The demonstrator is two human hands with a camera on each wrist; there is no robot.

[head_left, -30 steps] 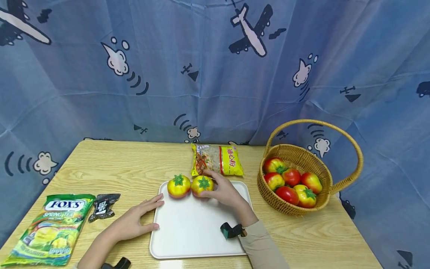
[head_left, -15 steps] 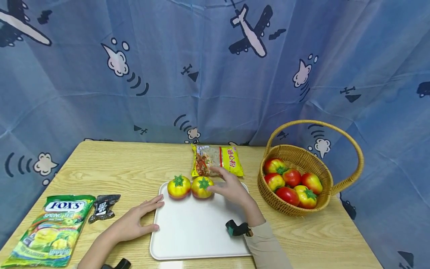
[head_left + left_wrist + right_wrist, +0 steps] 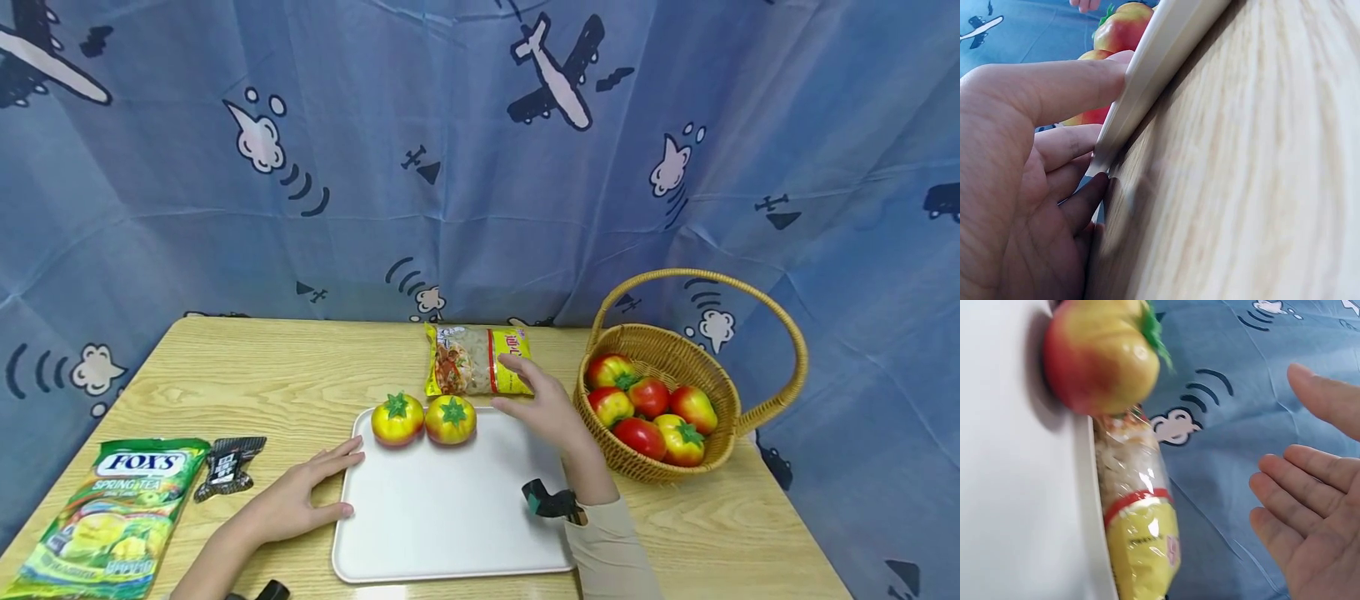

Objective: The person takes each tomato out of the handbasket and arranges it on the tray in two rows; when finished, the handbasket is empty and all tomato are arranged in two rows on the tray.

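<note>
Two yellow-red toy fruits with green leafy tops, a left one and a right one, stand side by side at the back of a white tray. My left hand rests at the tray's left edge, fingers and thumb spread and touching its rim, as the left wrist view also shows. Above the tray's back right corner is my right hand, its fingers extended and apart from the fruits. In the right wrist view that hand holds nothing.
A wicker basket with several red and yellow toy fruits stands at the right. Behind the tray lies a yellow pasta bag. A green FOX'S candy bag and a small black packet lie at the left.
My right hand has let go of the right toy fruit and moved off to the right, toward the basket. The left hand has stayed at the tray's edge.
</note>
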